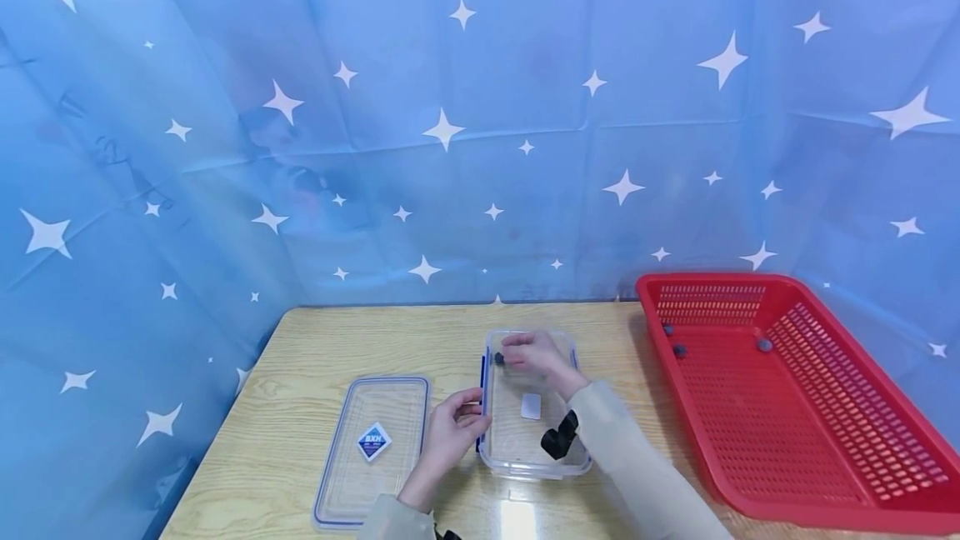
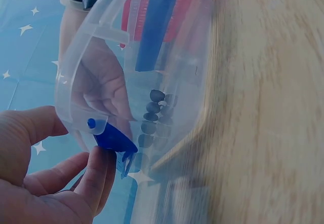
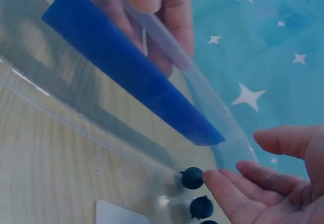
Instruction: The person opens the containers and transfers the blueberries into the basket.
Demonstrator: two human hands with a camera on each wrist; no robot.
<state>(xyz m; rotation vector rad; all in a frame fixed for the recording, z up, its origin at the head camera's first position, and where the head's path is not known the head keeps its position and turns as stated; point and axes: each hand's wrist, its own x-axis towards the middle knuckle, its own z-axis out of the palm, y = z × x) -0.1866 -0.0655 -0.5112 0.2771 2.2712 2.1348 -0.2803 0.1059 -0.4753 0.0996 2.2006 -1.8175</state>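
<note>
A clear plastic box (image 1: 528, 468) with blue latches (image 3: 126, 72) stands lidless on the table. At its left side my left hand (image 1: 448, 438) grips the wall, thumb at the rim and fingers by the latch. My right hand (image 1: 536, 354) is over the far end of the box, its fingers loosely extended. In the right wrist view one fingertip touches a dark, round blueberry (image 3: 192, 178). Several more blueberries (image 2: 153, 107) line up in a row along the box's end, seen through the plastic in the left wrist view. A white patch (image 1: 531, 407) shows mid-box.
The clear lid (image 1: 397, 407), edged in blue, lies flat left of the box. A large red basket (image 1: 757, 432) stands to the right, with a few loose blueberries (image 1: 679, 351) inside. Behind the wooden table (image 1: 262, 440) hangs a blue star-patterned curtain (image 1: 510, 190).
</note>
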